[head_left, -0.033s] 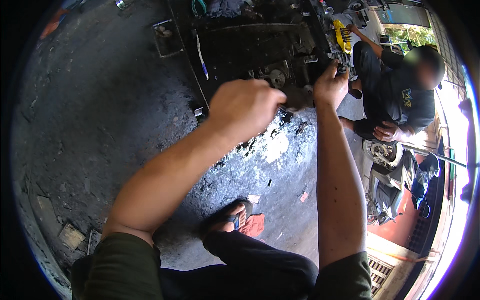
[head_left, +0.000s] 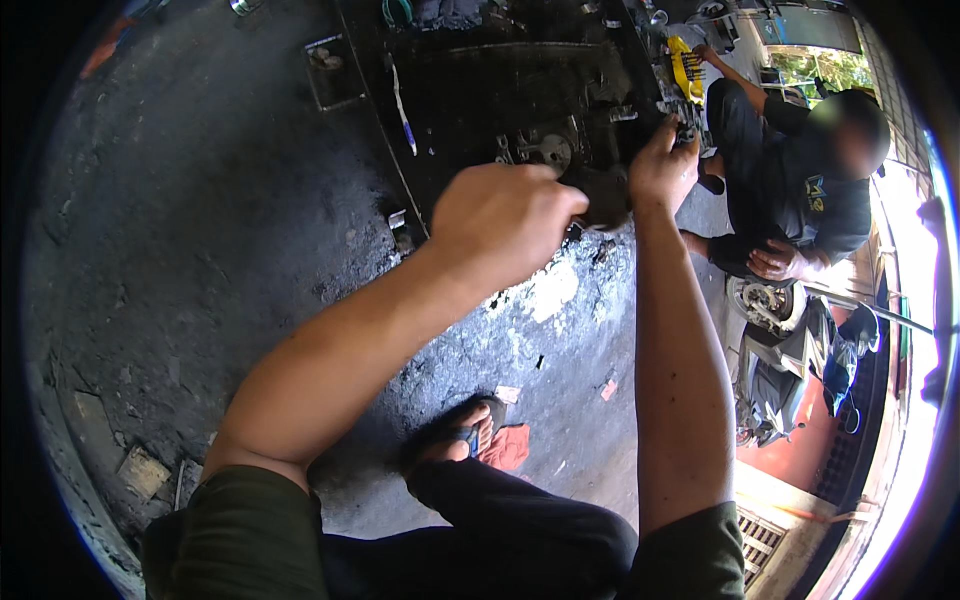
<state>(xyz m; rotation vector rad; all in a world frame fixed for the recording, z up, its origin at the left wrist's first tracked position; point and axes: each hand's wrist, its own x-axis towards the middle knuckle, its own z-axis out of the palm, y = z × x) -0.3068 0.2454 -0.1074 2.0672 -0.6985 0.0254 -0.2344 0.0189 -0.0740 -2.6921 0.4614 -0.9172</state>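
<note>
My left hand (head_left: 512,212) is closed in a fist over the near edge of a dark, greasy work surface (head_left: 470,85). A small dark end shows below its fingers, but I cannot make out what it belongs to. My right hand (head_left: 663,172) is farther right, with its fingers curled at a small dark metal piece (head_left: 685,132) that they mostly hide. Just beyond the left fist lies a round grey metal part (head_left: 549,152). A small shiny metal piece (head_left: 622,114) rests between the hands, farther off. To the left lies a white and blue toothbrush (head_left: 403,112).
A co-worker (head_left: 800,185) in dark clothes crouches at the right, one hand near a yellow tool holder (head_left: 686,70). Behind them stands a motorcycle (head_left: 780,370). A red cloth (head_left: 507,450) lies by my sandalled foot (head_left: 465,437). Stained floor (head_left: 200,220) spreads left.
My left fist has shifted slightly to the right, still closed. The right hand has barely moved.
</note>
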